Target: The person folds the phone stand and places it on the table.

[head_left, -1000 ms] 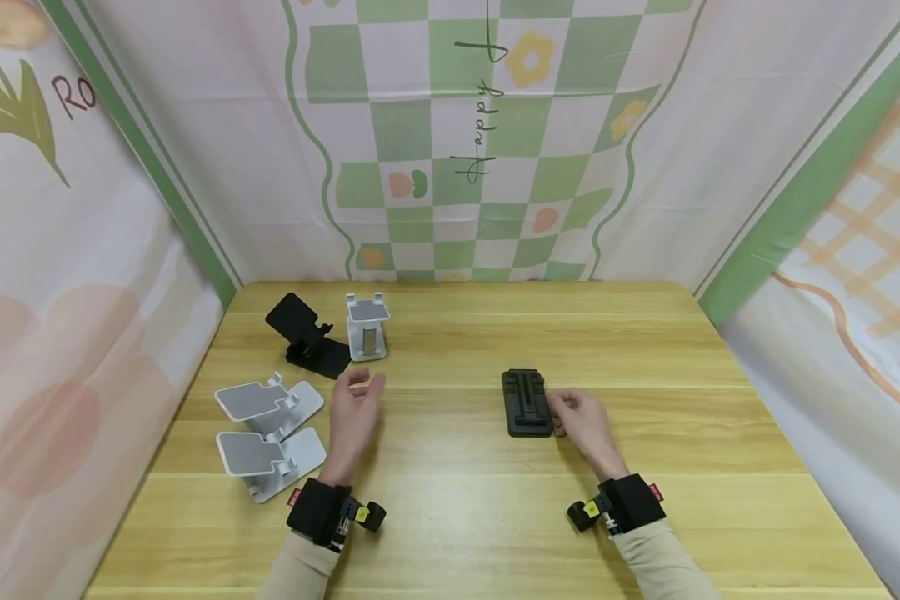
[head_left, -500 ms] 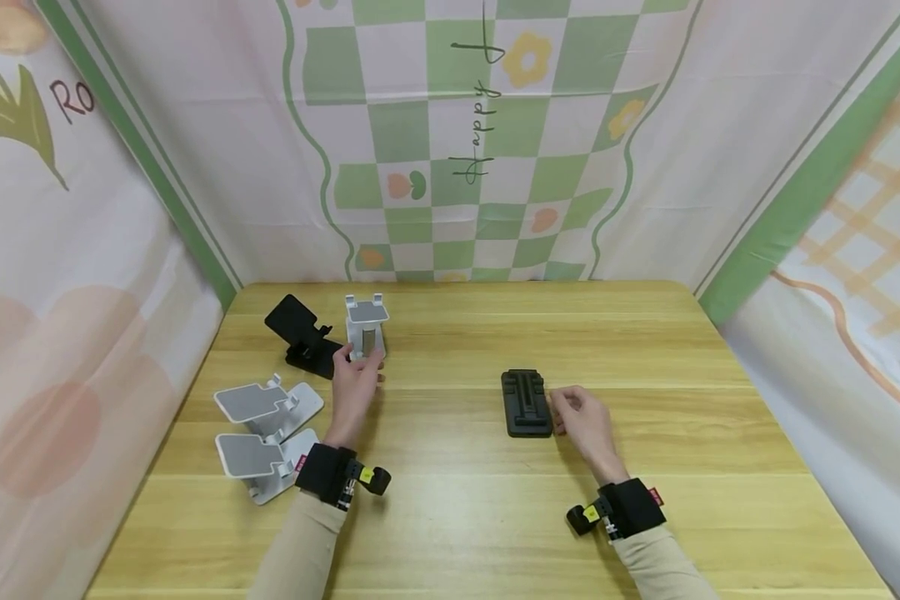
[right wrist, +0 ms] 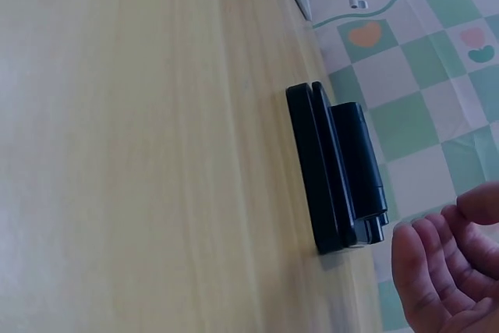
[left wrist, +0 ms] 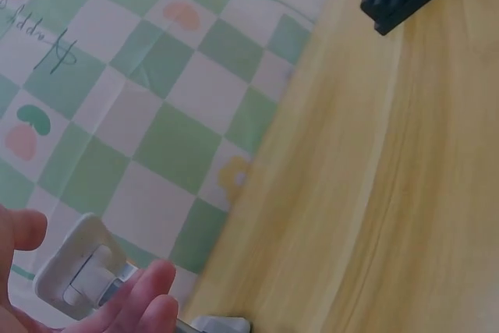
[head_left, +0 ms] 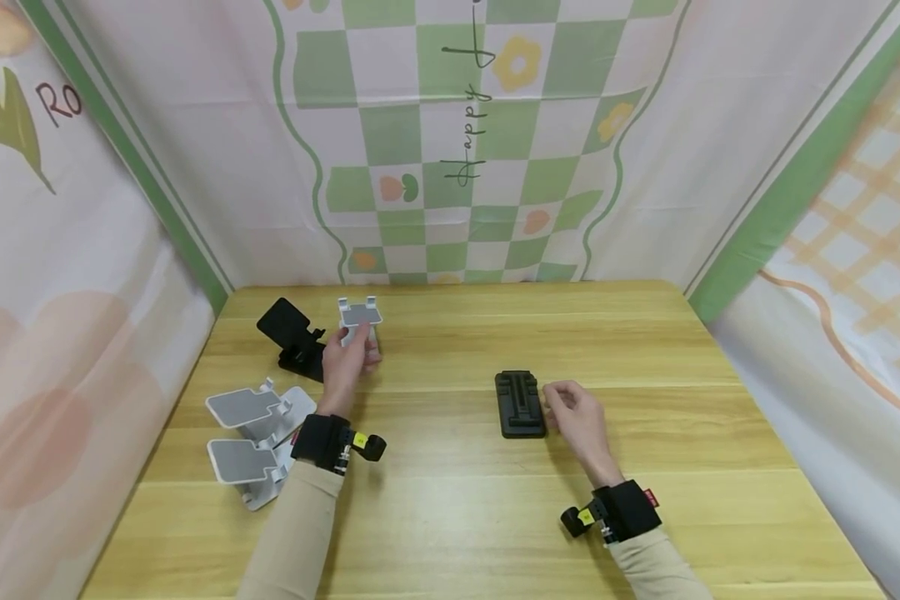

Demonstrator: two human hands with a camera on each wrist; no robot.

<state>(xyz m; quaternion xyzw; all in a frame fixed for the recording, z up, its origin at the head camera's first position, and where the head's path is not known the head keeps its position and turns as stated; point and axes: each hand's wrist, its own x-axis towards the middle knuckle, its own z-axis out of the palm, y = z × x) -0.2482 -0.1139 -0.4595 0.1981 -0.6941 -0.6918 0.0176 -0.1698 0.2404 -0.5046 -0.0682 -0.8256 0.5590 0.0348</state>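
Our left hand point(head_left: 345, 367) is at the desk point(head_left: 450, 517)'s rear white stand point(head_left: 360, 313); whether it grasps, we cannot tell. Our right hand point(head_left: 581, 417), loosely curled, holds nothing beside the folded black stand point(head_left: 520, 404).

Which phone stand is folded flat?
The folded black stand beside the right hand; the other black stand and the three white-and-grey stands all have their plates raised.
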